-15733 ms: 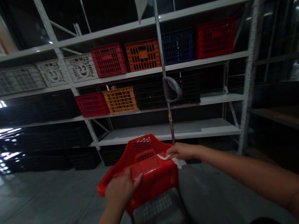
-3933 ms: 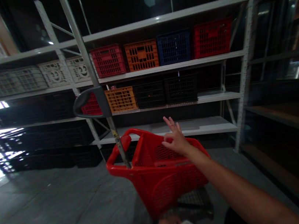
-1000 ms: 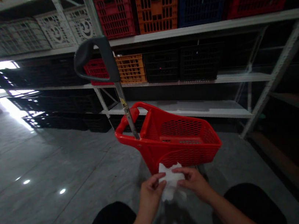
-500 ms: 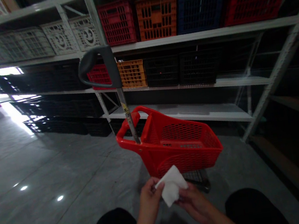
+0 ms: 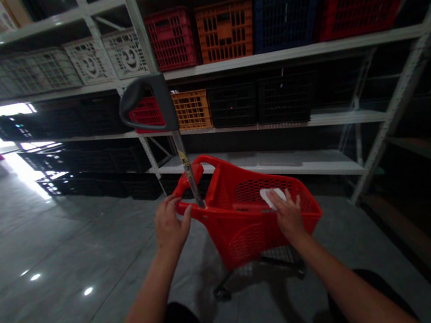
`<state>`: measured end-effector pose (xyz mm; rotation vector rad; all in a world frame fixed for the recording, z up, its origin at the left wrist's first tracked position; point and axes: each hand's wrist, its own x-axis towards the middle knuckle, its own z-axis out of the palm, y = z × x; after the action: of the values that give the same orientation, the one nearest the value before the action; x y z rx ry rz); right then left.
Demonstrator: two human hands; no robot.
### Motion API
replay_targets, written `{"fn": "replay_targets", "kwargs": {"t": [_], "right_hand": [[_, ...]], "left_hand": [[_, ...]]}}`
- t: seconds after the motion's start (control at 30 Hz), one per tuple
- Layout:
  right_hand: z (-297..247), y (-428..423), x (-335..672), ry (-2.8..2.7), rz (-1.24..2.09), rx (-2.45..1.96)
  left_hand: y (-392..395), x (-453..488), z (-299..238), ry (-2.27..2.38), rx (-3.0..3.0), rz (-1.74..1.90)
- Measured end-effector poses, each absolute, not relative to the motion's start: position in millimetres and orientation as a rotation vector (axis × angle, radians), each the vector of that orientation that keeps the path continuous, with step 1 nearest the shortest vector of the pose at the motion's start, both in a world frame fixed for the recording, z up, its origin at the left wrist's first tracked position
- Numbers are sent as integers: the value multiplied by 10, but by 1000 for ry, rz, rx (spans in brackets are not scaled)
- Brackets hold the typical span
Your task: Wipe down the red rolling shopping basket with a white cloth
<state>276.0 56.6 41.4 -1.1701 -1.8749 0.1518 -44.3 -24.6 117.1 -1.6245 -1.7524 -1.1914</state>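
A red plastic shopping cart [image 5: 242, 238] stands in front of me, with a tall metal pole and a grey loop handle [image 5: 167, 104] rising from its rear end. My left hand [image 5: 169, 225] grips the near corner of the cart's red push bar, fingers over it and thumb on the near side. Over the basket's near rim reaches my right hand [image 5: 289, 216], holding a folded white tissue [image 5: 267, 197] under its fingers inside the basket. Whether the tissue touches the basket's inner wall, I cannot tell.
Behind the cart is a metal shelving rack [image 5: 296, 53] with an orange crate [image 5: 226, 29], a blue crate [image 5: 286, 12] and white crates with smiling faces. Black crates [image 5: 234, 106] fill lower levels. The grey floor [image 5: 71, 246] extends left.
My hands have parted from holding the white tissue together low in front. The left moved up to the push bar; the right carried the tissue up and right into the basket.
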Motion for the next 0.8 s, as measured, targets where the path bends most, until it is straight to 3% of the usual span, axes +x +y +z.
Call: {"fn": "replay_targets", "kwargs": {"t": [0.13, 0.27, 0.6, 0.8], "right_hand": [[-141, 576, 2839, -2247, -64, -1082], [-424, 602, 2860, -2177, -80, -947], [438, 449, 1014, -2076, 133, -794], [265, 577, 1607, -2227, 74, -893]], "left_hand": [[12, -549, 1045, -1769, -1724, -889], [48, -497, 901, -1739, -1719, -863], [62, -347, 899, -1727, -1659, -770], [89, -430, 915, -1705, -1711, -800]]}}
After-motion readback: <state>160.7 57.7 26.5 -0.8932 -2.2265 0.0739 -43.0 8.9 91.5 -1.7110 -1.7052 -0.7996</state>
